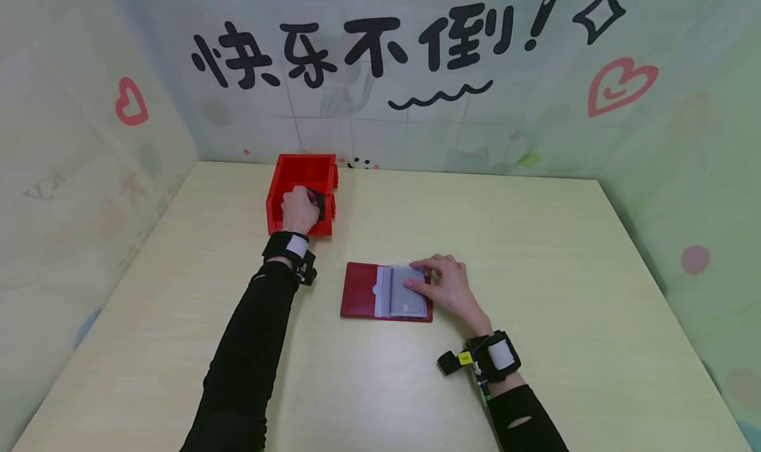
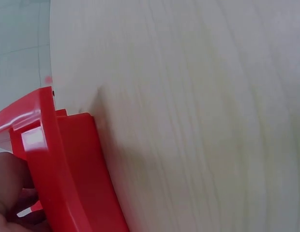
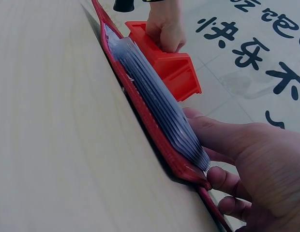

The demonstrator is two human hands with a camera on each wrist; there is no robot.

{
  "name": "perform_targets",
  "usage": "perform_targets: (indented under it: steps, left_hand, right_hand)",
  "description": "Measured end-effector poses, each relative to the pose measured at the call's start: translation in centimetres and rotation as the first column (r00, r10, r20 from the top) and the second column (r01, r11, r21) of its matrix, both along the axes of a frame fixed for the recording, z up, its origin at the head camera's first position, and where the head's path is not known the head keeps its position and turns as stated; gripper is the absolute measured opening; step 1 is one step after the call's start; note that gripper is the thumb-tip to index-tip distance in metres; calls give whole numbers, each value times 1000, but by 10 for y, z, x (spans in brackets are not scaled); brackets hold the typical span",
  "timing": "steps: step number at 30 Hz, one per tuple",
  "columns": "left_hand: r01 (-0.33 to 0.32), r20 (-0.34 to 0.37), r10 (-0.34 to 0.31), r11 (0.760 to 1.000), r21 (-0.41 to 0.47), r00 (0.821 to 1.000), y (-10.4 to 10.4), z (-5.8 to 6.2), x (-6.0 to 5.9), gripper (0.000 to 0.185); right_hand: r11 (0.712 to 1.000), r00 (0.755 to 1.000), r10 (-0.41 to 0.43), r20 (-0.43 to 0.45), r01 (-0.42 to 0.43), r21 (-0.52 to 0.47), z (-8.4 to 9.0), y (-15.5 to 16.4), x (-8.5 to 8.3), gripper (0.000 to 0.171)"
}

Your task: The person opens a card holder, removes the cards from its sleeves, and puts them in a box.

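A red card holder (image 1: 359,290) lies spread open on the table, its stack of clear plastic sleeves (image 1: 407,293) on the right side. My right hand (image 1: 446,283) is at that side, pinching the edge of the sleeves and cover; in the right wrist view the thumb (image 3: 213,133) lies against the sleeve edges. Farther off, my left hand (image 1: 299,211) reaches down into a red plastic bin (image 1: 297,168) with its fingers curled. A dark flat piece (image 1: 319,204) shows beside it inside the bin; I cannot tell whether the fingers hold it. The bin wall (image 2: 67,169) partly hides those fingers.
The pale wooden table (image 1: 380,386) extends around the card holder and bin. A printed cloth backdrop (image 1: 368,135) rises behind the far edge, with more cloth on both sides. Each wrist wears a strapped camera.
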State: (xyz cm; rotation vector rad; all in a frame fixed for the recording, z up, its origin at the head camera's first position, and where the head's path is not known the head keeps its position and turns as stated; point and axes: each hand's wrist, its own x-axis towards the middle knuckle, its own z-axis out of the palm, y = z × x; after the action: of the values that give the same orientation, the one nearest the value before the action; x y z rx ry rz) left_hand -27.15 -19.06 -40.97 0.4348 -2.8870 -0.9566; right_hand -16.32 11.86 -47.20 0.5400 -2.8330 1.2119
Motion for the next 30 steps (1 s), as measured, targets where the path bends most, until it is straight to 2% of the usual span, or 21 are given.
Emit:
perform_targets:
  steps: [5, 12, 17, 26, 30]
  left_hand:
    - [4, 75, -2, 999, -32, 997, 7, 2, 2, 11]
    - [26, 192, -15, 998, -53, 981, 11, 3, 2, 31]
    - [44, 238, -30, 998, -54, 971, 9, 3, 2, 35]
    - [76, 268, -51, 994, -82, 962, 9, 5, 5, 31]
    - [92, 211, -73, 992, -82, 975, 9, 8, 10, 24]
  right_hand:
    - [1000, 1000, 3, -7, -3, 3, 2, 0, 0, 36]
    - [1000, 1000, 4, -1, -4, -2, 1, 0, 0, 36]
    - [1000, 1000, 4, -5, -5, -6, 0, -1, 0, 35]
    - [1000, 1000, 4, -4, -4, 2, 2, -1, 1, 36]
    - [1000, 1000, -1, 1, 1, 6, 2, -1, 1, 36]
